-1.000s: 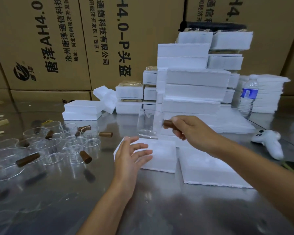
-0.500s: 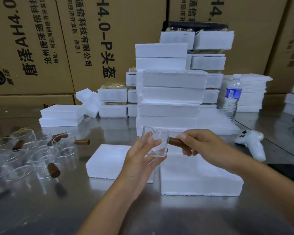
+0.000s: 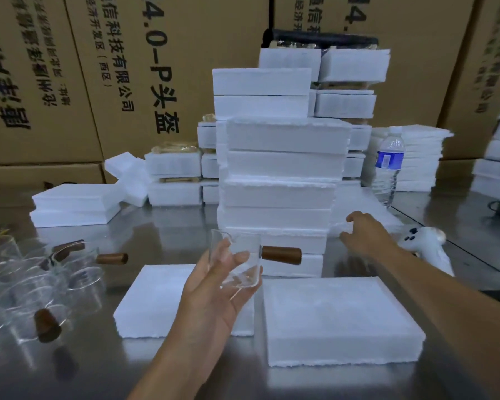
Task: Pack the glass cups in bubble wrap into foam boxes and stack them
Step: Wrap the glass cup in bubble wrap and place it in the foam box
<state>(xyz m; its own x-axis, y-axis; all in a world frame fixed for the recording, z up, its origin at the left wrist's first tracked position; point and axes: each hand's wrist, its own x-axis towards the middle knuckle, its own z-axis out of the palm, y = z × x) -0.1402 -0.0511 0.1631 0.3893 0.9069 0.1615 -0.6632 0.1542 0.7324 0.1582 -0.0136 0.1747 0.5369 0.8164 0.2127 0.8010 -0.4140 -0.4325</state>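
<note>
My left hand [image 3: 214, 287] holds a clear glass cup [image 3: 244, 269] with a brown wooden handle [image 3: 282, 254] that sticks out to the right. The cup hangs above the gap between two flat foam boxes, one on the left [image 3: 156, 301] and one on the right [image 3: 338, 316]. My right hand [image 3: 364, 235] is empty, fingers spread loosely, reaching right of a tall stack of foam boxes [image 3: 280, 168] toward flat foam sheets [image 3: 361, 209] behind it. No bubble wrap is visible.
Several more glass cups with wooden handles [image 3: 41, 281] lie at the left on the steel table [image 3: 98, 365]. A water bottle [image 3: 388, 166] and a white game controller [image 3: 425, 243] are at the right. Foam lids [image 3: 75, 203] and cardboard cartons [image 3: 70, 82] stand behind.
My right hand let go of the cup's handle and moved right and back toward the foam sheets. My left hand took the cup and now holds it alone.
</note>
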